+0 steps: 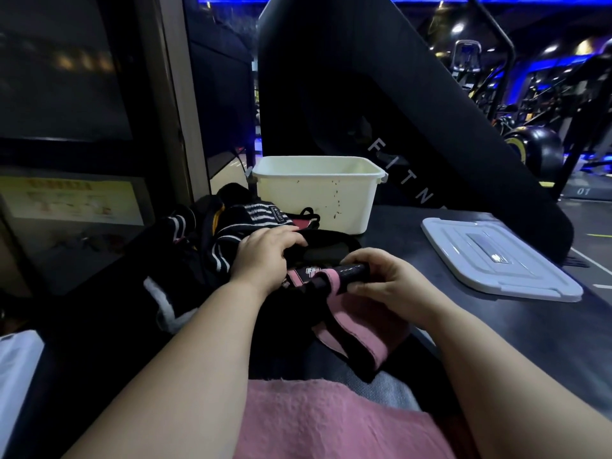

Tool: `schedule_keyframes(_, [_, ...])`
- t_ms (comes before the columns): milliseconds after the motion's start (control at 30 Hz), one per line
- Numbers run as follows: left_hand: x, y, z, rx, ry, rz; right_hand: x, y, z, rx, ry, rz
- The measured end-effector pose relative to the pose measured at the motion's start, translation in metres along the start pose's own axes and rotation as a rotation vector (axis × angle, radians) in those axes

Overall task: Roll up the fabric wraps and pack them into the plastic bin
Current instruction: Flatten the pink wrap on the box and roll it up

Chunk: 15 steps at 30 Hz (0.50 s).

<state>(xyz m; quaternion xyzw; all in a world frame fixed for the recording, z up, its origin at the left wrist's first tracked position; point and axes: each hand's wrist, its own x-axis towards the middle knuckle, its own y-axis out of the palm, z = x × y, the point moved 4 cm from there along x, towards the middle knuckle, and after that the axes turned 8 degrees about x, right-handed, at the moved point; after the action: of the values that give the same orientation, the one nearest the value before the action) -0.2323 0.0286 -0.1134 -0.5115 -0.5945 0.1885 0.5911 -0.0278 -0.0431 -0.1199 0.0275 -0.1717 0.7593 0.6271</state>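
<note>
Dim gym light. The pile of wraps [231,223] beyond the left hand [265,260] merges into dark folds, so single wraps cannot be counted. The plastic bin [314,197] stands past both hands, its floor hidden by its near wall. A pink cloth [331,422] below the forearms is cut off at the lower edge. Bare worktop [496,332] lies right of the right hand [387,281], up to the white lid [496,260] near the worktop's edge. Right hand: fingers and thumb curled round the rolled end of the pink wrap [331,276], loose tail trailing toward the person. Left hand: fingers curled, gripping black fabric [318,256] just beyond that roll. Whether it belongs to the same wrap cannot be told.
</note>
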Motion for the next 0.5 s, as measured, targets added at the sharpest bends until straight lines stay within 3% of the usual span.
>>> schedule_keyframes(233, [-0.001,-0.003,0.000,-0.037,-0.016,-0.066,-0.005,-0.020,0.007,0.063,0.002,-0.037])
schedule_keyframes(500, [-0.005,0.000,0.000,-0.036,0.043,0.033,-0.019,-0.051,0.016,-0.009,0.040,-0.100])
